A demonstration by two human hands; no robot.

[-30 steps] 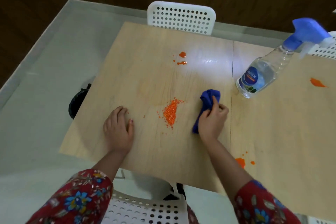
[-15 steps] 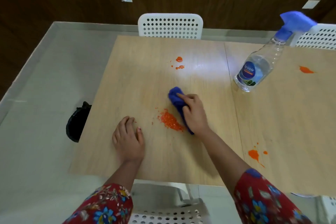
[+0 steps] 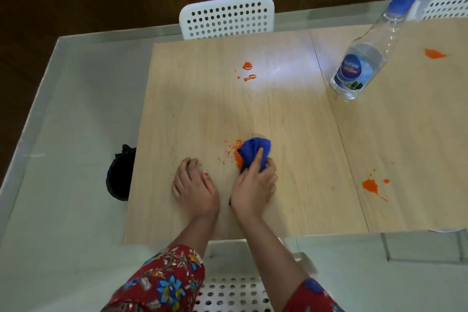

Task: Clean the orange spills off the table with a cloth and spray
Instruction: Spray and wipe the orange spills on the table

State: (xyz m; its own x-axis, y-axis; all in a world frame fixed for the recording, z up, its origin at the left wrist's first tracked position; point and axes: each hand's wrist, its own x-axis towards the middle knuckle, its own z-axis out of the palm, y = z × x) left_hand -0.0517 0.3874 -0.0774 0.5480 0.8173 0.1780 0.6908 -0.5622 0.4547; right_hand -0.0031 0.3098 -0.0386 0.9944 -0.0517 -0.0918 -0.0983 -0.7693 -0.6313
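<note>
My right hand (image 3: pixel 253 189) grips a bunched blue cloth (image 3: pixel 253 151) and presses it onto the wooden table (image 3: pixel 291 121), right against a patch of orange crumbs (image 3: pixel 234 153). My left hand (image 3: pixel 193 186) rests flat on the table just left of it, fingers relaxed. More orange spills lie on the table: wet drops (image 3: pixel 247 66) near the far edge, a splash (image 3: pixel 371 185) at the near right, and a smear (image 3: pixel 433 53) at the far right. A clear spray bottle (image 3: pixel 364 58) with a blue trigger head stands at the right, apart from both hands.
A white perforated chair (image 3: pixel 226 16) stands at the table's far side, another at the far right (image 3: pixel 445 5), and a third seat (image 3: pixel 228 294) below me. A black object (image 3: pixel 121 175) sits on the floor by the table's left edge.
My right hand has dragged the cloth leftward and toward me across the crumb patch, gathering the crumbs near my left hand. The left hand stayed resting on the table.
</note>
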